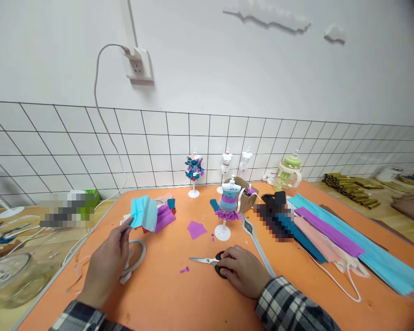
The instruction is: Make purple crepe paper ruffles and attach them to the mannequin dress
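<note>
My left hand (106,266) pinches a folded light-blue crepe paper piece (144,213) and holds it just above the orange mat (179,299). A roll of clear tape (137,255) lies beside that hand. My right hand (243,271) rests on the black handles of a pair of scissors (207,261), whose blades point left on the mat. Just beyond stands a small white mannequin (228,202) dressed in blue and purple paper layers. A purple paper scrap (195,229) lies between the hands.
Purple and red folded papers (165,216) lie behind the blue piece. Long blue, purple and pink paper strips (334,234) cover the right side. More mini mannequins (194,168) and a green-lidded bottle (288,174) stand by the tiled wall. Another person's hand (412,207) is far right.
</note>
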`<state>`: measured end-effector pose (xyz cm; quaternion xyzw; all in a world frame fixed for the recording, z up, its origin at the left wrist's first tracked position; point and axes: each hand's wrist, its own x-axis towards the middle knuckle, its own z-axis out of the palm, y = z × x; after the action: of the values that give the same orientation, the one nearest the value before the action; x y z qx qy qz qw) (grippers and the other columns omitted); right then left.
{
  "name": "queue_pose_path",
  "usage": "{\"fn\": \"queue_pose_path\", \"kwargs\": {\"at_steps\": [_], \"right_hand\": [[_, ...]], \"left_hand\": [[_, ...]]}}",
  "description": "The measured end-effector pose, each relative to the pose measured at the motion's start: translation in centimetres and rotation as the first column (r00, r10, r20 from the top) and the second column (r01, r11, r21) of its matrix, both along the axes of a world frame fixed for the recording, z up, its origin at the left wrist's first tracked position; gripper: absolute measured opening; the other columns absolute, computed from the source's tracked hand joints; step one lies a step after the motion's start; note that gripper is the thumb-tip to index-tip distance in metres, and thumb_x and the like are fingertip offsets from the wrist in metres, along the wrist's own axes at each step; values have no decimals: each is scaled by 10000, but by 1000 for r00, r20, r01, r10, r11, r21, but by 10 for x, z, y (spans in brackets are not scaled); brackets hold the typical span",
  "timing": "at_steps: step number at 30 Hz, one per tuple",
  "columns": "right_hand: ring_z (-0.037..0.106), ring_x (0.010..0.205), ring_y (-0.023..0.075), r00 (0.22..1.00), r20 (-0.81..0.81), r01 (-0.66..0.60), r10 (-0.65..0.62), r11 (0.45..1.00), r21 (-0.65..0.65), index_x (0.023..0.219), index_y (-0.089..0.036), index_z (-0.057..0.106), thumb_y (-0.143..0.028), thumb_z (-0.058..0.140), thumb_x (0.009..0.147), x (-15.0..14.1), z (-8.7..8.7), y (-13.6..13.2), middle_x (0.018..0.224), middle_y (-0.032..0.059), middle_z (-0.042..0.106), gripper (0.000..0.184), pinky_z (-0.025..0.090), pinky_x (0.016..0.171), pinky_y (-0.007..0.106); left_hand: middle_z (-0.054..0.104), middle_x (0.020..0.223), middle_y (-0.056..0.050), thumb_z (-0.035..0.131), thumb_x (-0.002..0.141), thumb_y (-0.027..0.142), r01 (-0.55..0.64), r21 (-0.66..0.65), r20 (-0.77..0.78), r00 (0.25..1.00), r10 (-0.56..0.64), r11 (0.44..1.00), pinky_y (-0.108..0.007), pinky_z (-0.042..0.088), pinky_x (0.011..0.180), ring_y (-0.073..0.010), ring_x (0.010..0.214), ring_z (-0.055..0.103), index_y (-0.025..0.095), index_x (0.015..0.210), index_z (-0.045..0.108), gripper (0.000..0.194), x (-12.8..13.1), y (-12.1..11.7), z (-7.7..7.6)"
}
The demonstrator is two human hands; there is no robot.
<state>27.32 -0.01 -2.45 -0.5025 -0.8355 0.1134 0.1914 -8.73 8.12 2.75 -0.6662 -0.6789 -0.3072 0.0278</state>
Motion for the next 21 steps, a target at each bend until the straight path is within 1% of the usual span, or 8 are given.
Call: {"fn": "queue_pose_path", "kwargs": {"at_steps": [4,7,9,11,13,15,17,21], "right_hand": [[552,958,206,994,-6,109,-109,994,-10,1048,-263,677,-185,543,900,5,1,1,1046,39,631,215,417,816,326],[543,955,222,981,-23,193,-193,981,11,1055,-238,663,-173,546,884,5,5,-1,1029,54,626,218,421,812,342],[533,940,225,977,-54,211,-208,976,59,1061,-217,649,-156,523,883,-3,8,-4,1015,65,628,226,421,816,354],[533,917,219,986,-79,153,-146,984,96,1031,-207,640,-159,499,891,-20,12,-6,986,62,640,204,420,834,365],[543,973,220,996,-84,3,6,995,100,1029,-229,636,-195,533,878,-45,16,-4,1006,42,655,187,404,922,382],[532,1087,224,991,-91,-87,95,992,88,1183,-255,588,-245,560,876,-74,20,7,1153,34,646,308,375,1007,388],[471,1232,246,988,-64,-136,142,987,82,1364,-226,466,-279,559,882,-104,24,28,1370,65,550,493,357,1056,399],[431,1316,268,995,60,-76,75,997,13,1501,-159,281,-352,543,896,-147,31,84,1494,127,428,687,389,1057,402]], "left_hand": [[729,1048,-123,341,994,324,-39,-90,-86,996,32,995,-263,389,561,-245,766,694,166,1330,477,396,-10,4,9],[735,896,-101,283,997,331,7,-267,-186,981,-59,964,-266,369,545,-254,730,692,158,1307,477,405,-9,8,7],[713,761,-82,301,981,332,41,-372,-229,964,-134,927,-271,340,523,-257,676,682,161,1194,547,368,-8,10,2],[695,701,-76,350,957,340,72,-430,-238,952,-190,900,-276,321,513,-254,649,677,180,1022,608,311,-6,11,-5],[708,744,-84,393,940,388,101,-458,-230,947,-227,883,-277,329,521,-258,691,686,200,913,620,296,-4,11,-11],[728,834,-96,425,925,446,123,-460,-228,941,-251,879,-285,366,558,-269,770,696,211,918,627,310,-3,9,-14],[735,922,-109,459,910,435,149,-451,-256,923,-287,880,-303,411,626,-276,847,695,211,974,637,293,-2,7,-14],[734,953,-122,454,902,287,176,-438,-328,882,-339,882,-341,454,727,-271,873,688,188,975,666,244,-1,4,-9]]}}
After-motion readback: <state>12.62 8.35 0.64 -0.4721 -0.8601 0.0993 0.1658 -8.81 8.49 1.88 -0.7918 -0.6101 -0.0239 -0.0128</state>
